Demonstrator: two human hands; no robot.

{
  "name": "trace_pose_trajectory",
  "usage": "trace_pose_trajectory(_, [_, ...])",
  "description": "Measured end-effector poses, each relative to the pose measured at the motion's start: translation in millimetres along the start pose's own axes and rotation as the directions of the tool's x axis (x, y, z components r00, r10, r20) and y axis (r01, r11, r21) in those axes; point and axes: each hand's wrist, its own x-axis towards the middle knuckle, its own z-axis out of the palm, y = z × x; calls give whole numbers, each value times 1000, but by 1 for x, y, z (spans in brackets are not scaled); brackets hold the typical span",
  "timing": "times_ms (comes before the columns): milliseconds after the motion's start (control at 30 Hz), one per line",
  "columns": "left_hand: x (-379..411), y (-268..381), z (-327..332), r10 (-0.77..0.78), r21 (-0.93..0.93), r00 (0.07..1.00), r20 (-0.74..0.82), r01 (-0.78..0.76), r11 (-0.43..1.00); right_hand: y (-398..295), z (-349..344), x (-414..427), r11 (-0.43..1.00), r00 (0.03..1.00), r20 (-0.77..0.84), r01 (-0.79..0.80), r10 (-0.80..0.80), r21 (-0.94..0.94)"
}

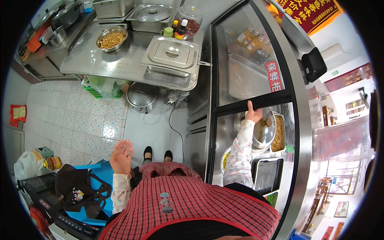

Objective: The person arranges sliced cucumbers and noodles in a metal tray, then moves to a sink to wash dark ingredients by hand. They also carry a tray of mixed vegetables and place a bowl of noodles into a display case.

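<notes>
My right hand (253,113) is at the black edge frame (255,102) of a glass sliding door on the cabinet. Its thumb lies over the frame, and the other fingers are partly hidden beneath it. Below that arm, in the open half of the cabinet, a pot with a glass lid (265,130) stands beside a tray of brown chopped food (278,133). A black-lined metal tray (269,175) lies closer to me. On the other side, my left hand (121,156) is raised in the air with spread fingers and holds nothing.
Ahead, a steel table (81,63) bears a bowl of brown food (112,39) and a lidded steel pan (172,54). Under it stands a lidded pot (142,95), with a black cable (177,129) on the floor. A dark cloth bag (73,187) lies at left.
</notes>
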Motion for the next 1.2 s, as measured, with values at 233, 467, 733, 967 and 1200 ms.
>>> trace_pose_trajectory(233, [6,13,22,0,63,998,61,-4,998,-6,-20,24,991,1000,21,7,-4,-131])
trace_pose_trajectory(467, [-12,29,28,-65,74,998,16,64,995,-28,-26,15,999,997,79,15,-12,-34])
trace_pose_trajectory(733, [-23,68,22,-45,57,999,-13,45,997,-40,-8,1,998,998,60,23,-20,-55])
trace_pose_trajectory(967, [-21,106,49,-66,92,998,10,65,994,-110,-23,-58,965,988,-112,-128,104,-230])
trace_pose_trajectory(1200, [8,107,77,-193,131,980,53,185,974,-170,-66,-115,943,956,-136,-282,260,-175])
